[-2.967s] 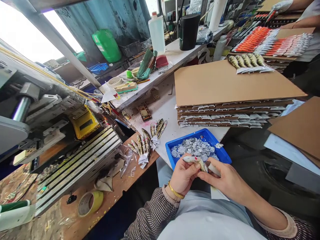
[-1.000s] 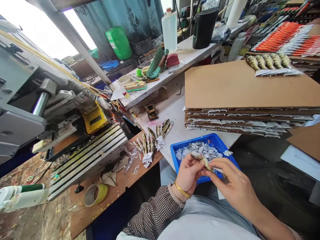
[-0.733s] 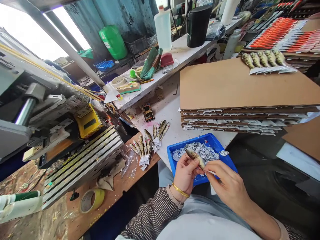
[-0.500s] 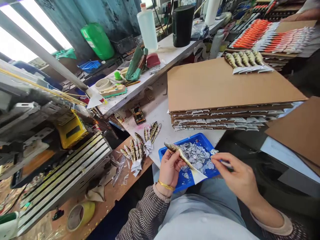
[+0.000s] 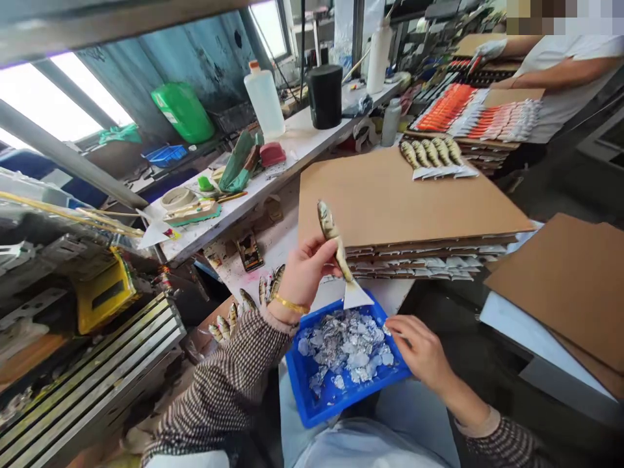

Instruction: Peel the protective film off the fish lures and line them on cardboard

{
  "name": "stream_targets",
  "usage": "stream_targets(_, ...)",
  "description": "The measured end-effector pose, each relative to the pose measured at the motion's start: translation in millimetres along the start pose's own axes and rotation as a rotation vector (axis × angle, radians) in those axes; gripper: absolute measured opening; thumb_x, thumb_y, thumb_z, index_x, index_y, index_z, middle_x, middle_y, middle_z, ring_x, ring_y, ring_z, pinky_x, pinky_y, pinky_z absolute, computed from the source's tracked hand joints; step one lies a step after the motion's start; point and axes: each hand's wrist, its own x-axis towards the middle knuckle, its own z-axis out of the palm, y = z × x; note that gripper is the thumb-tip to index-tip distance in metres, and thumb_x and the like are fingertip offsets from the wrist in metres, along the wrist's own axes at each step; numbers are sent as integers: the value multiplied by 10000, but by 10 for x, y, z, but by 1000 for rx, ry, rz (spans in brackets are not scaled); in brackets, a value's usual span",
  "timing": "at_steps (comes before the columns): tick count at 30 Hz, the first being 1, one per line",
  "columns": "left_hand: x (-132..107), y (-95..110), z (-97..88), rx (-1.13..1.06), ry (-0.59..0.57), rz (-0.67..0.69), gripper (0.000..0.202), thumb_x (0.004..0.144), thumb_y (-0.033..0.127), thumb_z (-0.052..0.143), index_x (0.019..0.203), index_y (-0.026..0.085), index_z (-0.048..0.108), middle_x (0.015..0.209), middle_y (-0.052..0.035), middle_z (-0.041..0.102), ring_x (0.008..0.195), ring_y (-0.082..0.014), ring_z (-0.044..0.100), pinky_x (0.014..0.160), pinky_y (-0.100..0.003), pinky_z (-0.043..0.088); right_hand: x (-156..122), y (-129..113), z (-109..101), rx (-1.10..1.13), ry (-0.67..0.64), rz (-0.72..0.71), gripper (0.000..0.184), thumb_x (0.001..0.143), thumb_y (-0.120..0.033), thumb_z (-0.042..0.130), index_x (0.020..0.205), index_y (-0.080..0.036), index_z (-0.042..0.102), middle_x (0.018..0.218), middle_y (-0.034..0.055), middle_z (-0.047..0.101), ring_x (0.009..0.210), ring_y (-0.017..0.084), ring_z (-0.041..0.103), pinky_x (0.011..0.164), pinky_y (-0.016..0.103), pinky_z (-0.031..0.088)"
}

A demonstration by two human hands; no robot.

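My left hand (image 5: 309, 270) is closed round the middle of a fish-shaped lure (image 5: 327, 224), held up over the far rim of a blue tray (image 5: 312, 416). The lure has a dark patterned back, a pale belly and a white flared tail piece (image 5: 358, 296) that points down. In the tray lie many crumpled silvery flakes (image 5: 348, 341), which look like foil. At the tray's right rim, my right hand (image 5: 422, 351) is closed in a pinch, with a small silvery flake (image 5: 387, 329) at the fingertips.
Cardboard sheets (image 5: 390, 201) are stacked ahead, with several fish lures (image 5: 431, 153) on top. More lures (image 5: 229, 322) lie beyond my left sleeve. A shelf (image 5: 292, 149) holds a clear bottle (image 5: 264, 101) and a black container (image 5: 324, 97). A co-worker (image 5: 570, 71) stands by orange lures (image 5: 448, 107).
My left hand has lifted the lure up and away, turning it more upright. The right hand has come down beside the tray's rim. The whole view has shifted.
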Motion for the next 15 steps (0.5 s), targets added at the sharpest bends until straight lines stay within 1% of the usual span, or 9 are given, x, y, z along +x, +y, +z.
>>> stream_targets(2,471,79,234,89,-57,4,227,812,318,783,883,124,689,715,-3,628,580,-71,579,547,-192,515,-3,13,10,-18,31,-52,236,986,-227,505,982,-215,742,1016,79,755,944,226,715,855,377,599)
stream_targets(3,735,100,370,146,-64,-4,187,839,284,759,892,120,687,709,1,624,572,-63,571,566,-196,519,-5,19,18,-28,55,-73,234,985,-207,505,1000,-215,738,1032,81,753,949,226,718,848,373,607)
stream_targets(5,1288,112,662,312,-20,-67,113,890,228,707,888,119,676,669,15,605,532,-47,537,586,-202,518,-10,36,40,-40,94,-116,235,977,-174,503,1020,-216,730,1041,80,753,943,227,728,827,357,622)
stream_targets(7,1826,94,950,398,8,-75,86,917,194,675,898,111,676,656,14,597,518,-48,524,591,-210,513,-21,74,73,-44,113,-157,256,962,-143,492,1036,-224,723,1024,74,756,905,223,742,788,326,636)
stream_targets(9,2304,56,1198,470,45,-70,93,936,196,655,937,106,674,710,-1,624,545,-60,541,596,-220,514,-36,142,118,-48,95,-147,300,941,-106,465,1066,-232,707,1058,82,753,908,220,750,727,278,639)
stream_targets(12,2858,-18,1454,582,87,-75,204,964,284,635,1088,124,656,935,-42,679,720,-119,635,662,-276,565,-61,277,208,-38,48,-208,332,900,-86,479,1120,-237,676,1083,83,751,915,221,755,737,249,632)
stream_targets(14,3109,-68,1543,648,91,-83,283,968,338,630,1171,141,638,1078,-67,677,865,-165,668,738,-336,594,-75,347,273,-36,75,-246,368,871,-52,471,1124,-240,660,1066,76,752,913,219,752,771,249,622)
stream_targets(15,3200,-91,1567,677,86,-82,304,966,349,632,1191,145,633,1118,-76,672,910,-180,672,768,-357,598,-80,368,302,-36,95,-248,384,857,-34,461,1114,-241,655,1056,74,752,905,219,748,780,253,618)
